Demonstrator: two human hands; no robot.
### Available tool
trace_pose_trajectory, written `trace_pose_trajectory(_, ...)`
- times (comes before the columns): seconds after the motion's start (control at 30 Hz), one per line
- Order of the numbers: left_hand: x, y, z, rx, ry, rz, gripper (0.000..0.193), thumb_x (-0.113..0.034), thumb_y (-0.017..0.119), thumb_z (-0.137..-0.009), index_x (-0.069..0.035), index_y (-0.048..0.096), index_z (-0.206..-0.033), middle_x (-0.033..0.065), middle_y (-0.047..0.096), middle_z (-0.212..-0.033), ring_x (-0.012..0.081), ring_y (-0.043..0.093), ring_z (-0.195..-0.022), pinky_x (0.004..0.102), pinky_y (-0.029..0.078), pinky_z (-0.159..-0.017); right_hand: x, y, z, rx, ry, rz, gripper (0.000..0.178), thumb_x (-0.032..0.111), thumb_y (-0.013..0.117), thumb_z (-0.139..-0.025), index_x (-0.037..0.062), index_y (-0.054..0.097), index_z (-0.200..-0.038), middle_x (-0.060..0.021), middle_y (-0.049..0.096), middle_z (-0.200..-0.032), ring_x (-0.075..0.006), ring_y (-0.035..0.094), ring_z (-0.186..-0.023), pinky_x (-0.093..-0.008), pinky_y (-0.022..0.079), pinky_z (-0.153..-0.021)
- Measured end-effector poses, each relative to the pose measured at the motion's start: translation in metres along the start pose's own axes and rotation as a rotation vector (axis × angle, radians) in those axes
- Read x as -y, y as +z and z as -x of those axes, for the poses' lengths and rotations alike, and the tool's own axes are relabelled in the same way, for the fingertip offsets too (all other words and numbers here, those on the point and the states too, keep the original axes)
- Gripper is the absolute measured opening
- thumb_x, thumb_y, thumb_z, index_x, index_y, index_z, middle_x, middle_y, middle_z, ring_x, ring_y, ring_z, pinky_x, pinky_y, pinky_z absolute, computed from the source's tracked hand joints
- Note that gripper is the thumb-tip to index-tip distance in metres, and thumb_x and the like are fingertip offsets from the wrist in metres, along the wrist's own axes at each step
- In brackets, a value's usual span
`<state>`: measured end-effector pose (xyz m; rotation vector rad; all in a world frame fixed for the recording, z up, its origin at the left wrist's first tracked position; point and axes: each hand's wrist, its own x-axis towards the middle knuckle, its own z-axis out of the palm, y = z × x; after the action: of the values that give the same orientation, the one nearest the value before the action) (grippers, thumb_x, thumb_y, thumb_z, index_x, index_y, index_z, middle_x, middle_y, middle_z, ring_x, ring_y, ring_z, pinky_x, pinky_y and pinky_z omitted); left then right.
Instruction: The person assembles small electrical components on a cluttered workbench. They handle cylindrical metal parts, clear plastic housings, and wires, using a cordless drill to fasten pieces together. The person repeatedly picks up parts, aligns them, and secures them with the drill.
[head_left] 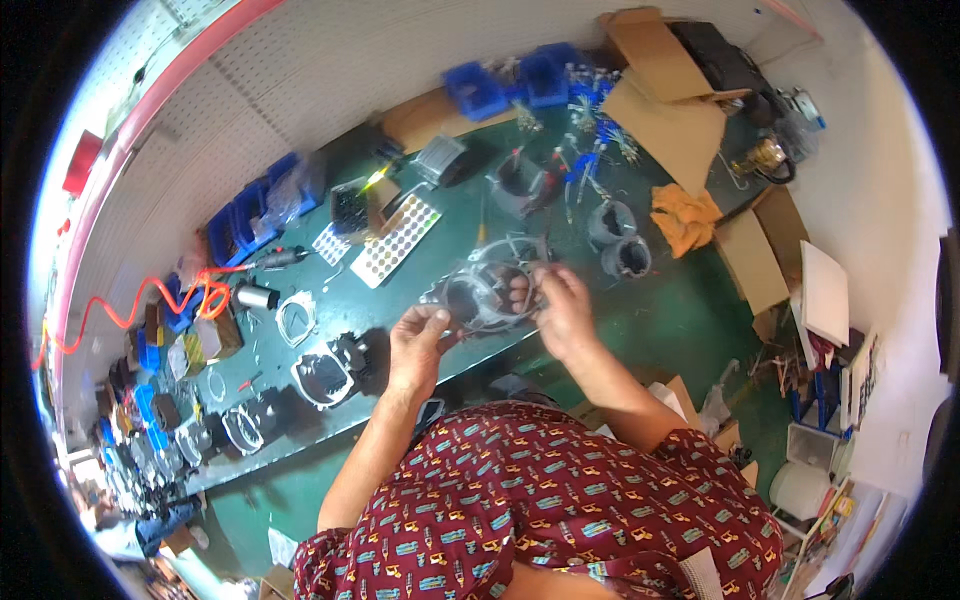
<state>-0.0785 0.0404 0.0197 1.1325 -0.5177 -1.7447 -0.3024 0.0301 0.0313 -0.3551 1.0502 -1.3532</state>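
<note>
left hand (418,335) grips metal ring housing (487,292) edge | right hand (562,305) closed on its other side | risk: housing may slip onto desk (650,310), held only at rim

A single head-worn fisheye view looks steeply down from above the person's patterned shirt (560,510) at lower centre. It faces the green desk (660,310), which runs diagonally from lower left to upper right, close by, with straight edges bending toward the dark round rim.
</note>
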Motion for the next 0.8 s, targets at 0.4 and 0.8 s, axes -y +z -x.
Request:
trace_pose_trajectory(0.4, -0.013, -0.013, 0.001, -0.218, 0.112, -0.139, 0.017, -0.010, 0.062, -0.100, -0.003, 0.057, -0.115, 0.0039, 0.066, -0.086, 0.0089, 0.055, -0.063, 0.0235, 0.045, -0.054, -0.049, 0.044, 0.002, 0.178, 0.266, -0.224, 0.051, 0.044, 0.036, -0.109, 0.0009, 0.062, -0.116, -0.0146, 0.073, -0.093, -0.0238, 0.071, -0.074, -0.0375, 0.059, -0.069)
trace_pose_trajectory(0.8, -0.117, -0.113, 0.024, -0.395, 0.268, -0.139, 0.026, -0.012, 0.060, -0.099, 0.000, 0.063, -0.122, 0.0071, 0.069, -0.100, 0.0149, 0.065, -0.084, 0.0302, 0.054, -0.070, -0.044, 0.049, 0.000, 0.381, 0.320, 0.094, 0.030, 0.022, 0.053, -0.104, -0.0002, 0.060, -0.124, -0.0150, 0.071, -0.111, -0.0232, 0.070, -0.096, -0.0396, 0.060, -0.081)
